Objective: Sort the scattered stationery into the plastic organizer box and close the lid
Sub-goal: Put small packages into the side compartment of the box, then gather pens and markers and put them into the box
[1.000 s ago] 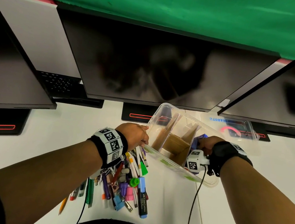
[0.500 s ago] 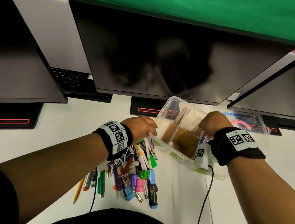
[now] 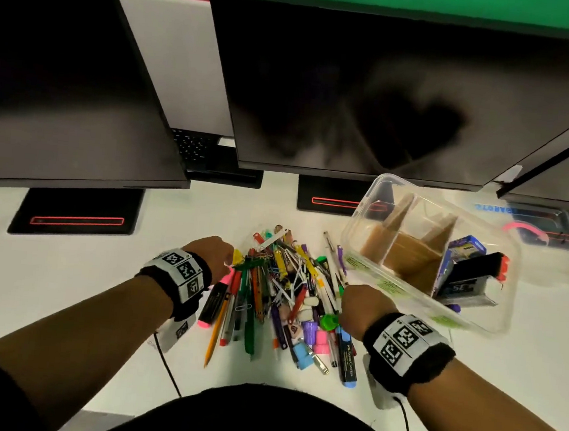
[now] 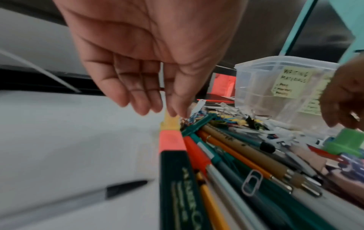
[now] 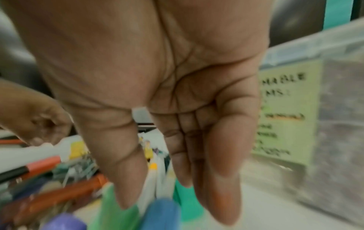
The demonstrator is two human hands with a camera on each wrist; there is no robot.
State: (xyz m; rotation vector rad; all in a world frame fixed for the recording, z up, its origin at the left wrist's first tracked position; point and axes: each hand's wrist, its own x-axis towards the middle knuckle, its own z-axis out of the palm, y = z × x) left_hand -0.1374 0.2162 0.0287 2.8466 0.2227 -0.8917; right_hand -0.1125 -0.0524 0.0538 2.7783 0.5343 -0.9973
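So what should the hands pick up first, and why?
Probably a pen. Both the left hand and the right hand hover open and empty over the pile of pens, and the organizer box beside it has a note reading "writing materials" on an empty compartment.

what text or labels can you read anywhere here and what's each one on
"WRITING MATERIALS": yellow sticky note on the clear organizer box; the list lines below it are blurred.
"FABER-CASTELL": blue-capped marker.
Second sticky note on the box: too blurred.
Blue print on the lid: mirrored, unreadable.
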